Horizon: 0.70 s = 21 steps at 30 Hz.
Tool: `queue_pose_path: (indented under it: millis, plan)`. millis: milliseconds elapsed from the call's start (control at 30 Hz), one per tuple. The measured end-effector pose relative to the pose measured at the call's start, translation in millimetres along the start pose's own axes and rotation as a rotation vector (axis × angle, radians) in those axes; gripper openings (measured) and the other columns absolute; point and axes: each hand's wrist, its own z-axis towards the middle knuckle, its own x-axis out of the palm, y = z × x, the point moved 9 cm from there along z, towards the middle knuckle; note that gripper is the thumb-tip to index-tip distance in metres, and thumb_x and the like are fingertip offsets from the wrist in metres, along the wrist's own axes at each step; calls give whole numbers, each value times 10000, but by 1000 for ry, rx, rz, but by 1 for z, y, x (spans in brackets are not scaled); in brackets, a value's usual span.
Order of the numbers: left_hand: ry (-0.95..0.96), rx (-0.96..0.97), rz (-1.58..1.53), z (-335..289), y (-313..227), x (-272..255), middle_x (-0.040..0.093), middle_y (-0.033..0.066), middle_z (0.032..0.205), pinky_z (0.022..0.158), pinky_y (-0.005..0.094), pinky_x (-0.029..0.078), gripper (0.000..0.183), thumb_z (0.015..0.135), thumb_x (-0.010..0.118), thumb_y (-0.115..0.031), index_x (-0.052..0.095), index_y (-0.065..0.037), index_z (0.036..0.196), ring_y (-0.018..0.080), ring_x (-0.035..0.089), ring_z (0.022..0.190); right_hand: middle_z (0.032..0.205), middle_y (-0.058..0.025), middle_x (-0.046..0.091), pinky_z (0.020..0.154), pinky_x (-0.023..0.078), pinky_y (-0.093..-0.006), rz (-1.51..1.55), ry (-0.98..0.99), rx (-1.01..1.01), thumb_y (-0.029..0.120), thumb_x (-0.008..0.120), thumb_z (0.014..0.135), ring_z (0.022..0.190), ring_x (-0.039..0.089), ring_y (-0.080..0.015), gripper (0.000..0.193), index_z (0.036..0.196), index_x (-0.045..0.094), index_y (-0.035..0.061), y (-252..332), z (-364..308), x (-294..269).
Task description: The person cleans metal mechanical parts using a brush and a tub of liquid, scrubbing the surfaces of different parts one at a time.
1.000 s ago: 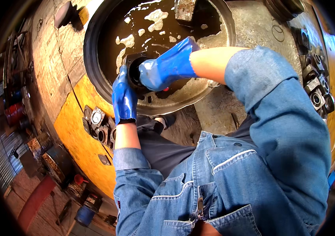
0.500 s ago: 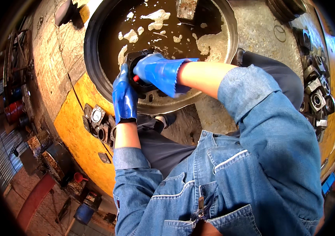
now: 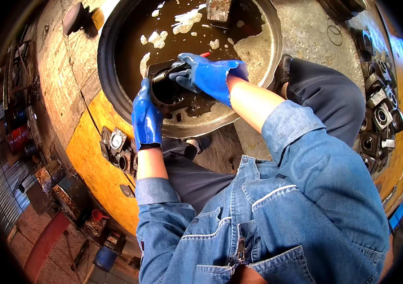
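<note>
A dark, wet metal housing [image 3: 150, 75] with a flat flange and a wide round bore is held over the near-left side of a round basin [image 3: 108, 61] of murky brown liquid. Closed along its left edge is my left hand [image 3: 146, 113], in a blue rubber glove. My right hand [image 3: 199, 75], gloved alike, grips a slim dark tool with a red end [image 3: 205, 54]. The tool's black part points left into the bore; its tip is hard to make out, so I cannot tell its exact kind.
A worn metal block [image 3: 219, 10] sits at the basin's far side. Several metal housings [image 3: 382, 116] are heaped at the right, more parts [image 3: 118, 139] lie on the yellow board [image 3: 88, 151] at the left. Thin rings [image 3: 335, 35] lie on the floor beyond my right knee.
My right hand has drawn back and turned, exposing the bore and the dark part of the tool. The red end has swung from the hand's near-left side to its far side.
</note>
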Motion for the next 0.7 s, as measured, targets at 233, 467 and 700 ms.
queue_pose_path:
  millis: [233,467,700]
  plan:
    - [59,187,-100,-3,-17,4,695,195,1341,1037,344,514,388,1118,483,-156,580,43,1437,235,659,1216,1056,-93,783,761,620,-265,-905,231,-295,190,722,964,886,761,-168,220,1147,750,72,62,-51,56]
    - [63,176,-123,7,-7,7,739,115,1092,816,302,535,350,1080,551,-267,695,-4,1262,190,679,924,799,-124,727,649,553,-368,-2255,263,-890,333,694,829,687,694,-260,275,998,782,134,62,-107,134]
    - [117,-30,-456,44,34,15,738,85,1047,765,285,543,484,1000,717,-407,711,37,1194,156,675,878,1016,-189,772,775,610,-401,-2654,145,-492,228,665,913,900,760,-348,237,980,793,39,3,-93,129]
